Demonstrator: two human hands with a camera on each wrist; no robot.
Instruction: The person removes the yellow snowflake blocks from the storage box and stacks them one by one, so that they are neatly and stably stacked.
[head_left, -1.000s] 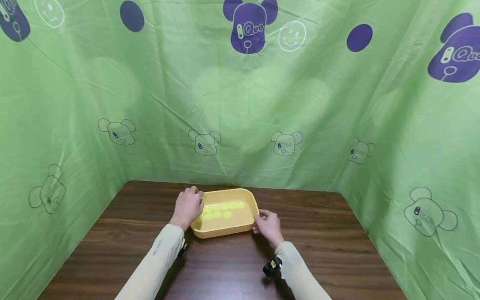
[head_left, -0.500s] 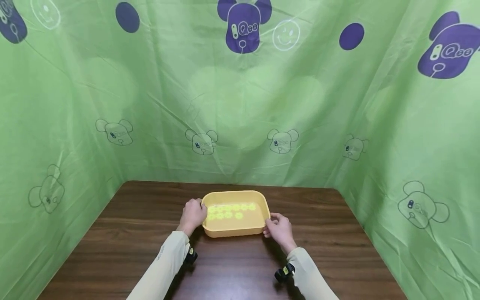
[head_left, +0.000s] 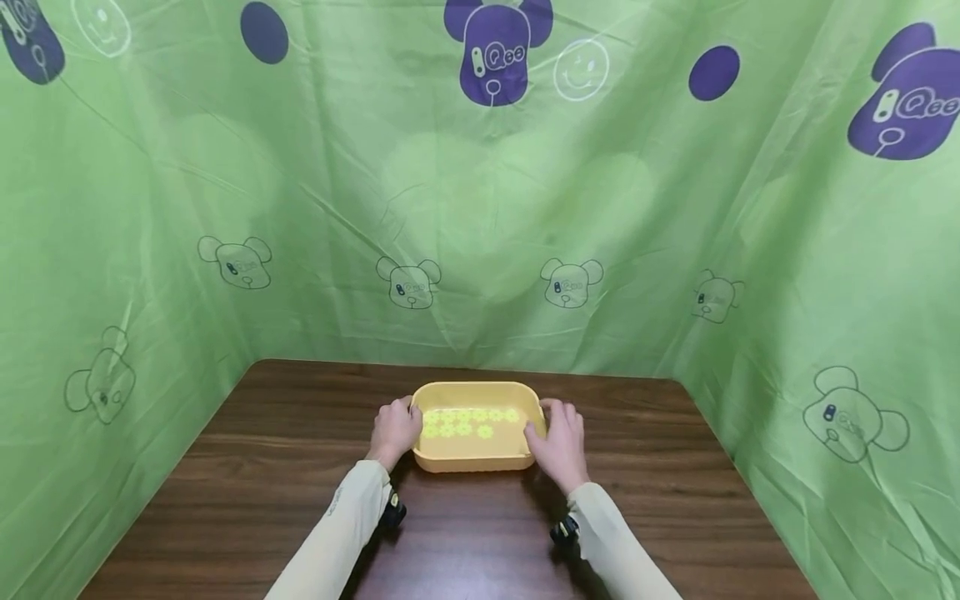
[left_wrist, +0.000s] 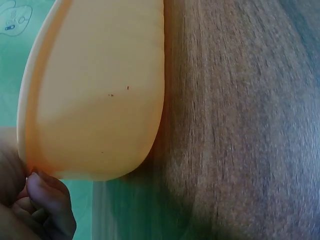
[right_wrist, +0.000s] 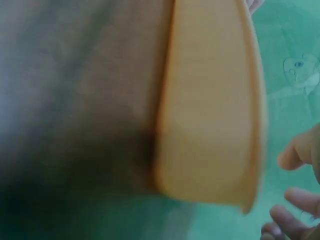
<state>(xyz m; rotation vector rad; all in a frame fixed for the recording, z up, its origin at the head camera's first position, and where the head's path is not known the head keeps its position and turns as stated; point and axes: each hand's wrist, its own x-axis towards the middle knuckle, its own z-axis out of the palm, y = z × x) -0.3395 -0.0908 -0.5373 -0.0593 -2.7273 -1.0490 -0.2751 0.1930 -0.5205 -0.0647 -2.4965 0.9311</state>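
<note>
Head: the yellow tray (head_left: pixel 472 463) is flanked by the left hand (head_left: pixel 395 429) and right hand (head_left: pixel 562 442), towards the worktop's (head_left: pixel 480 533) back. Left wrist: rim's pinched by that hand. Right wrist (kinda blurry): fingers parted, nothing gripped. Tray's probably being positioned; left-hand loosening seems called for next.

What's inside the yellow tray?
Rows of yellow flower shapes show inside the tray. Its near inner wall is hidden, and the right hand covers part of its right end.

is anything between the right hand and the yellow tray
Nothing visible stands between the right hand and the yellow tray. In the right wrist view, only a gap separates its fingers from the rim, with green cloth behind. The left hand pinches the opposite end, out of the way.
</note>
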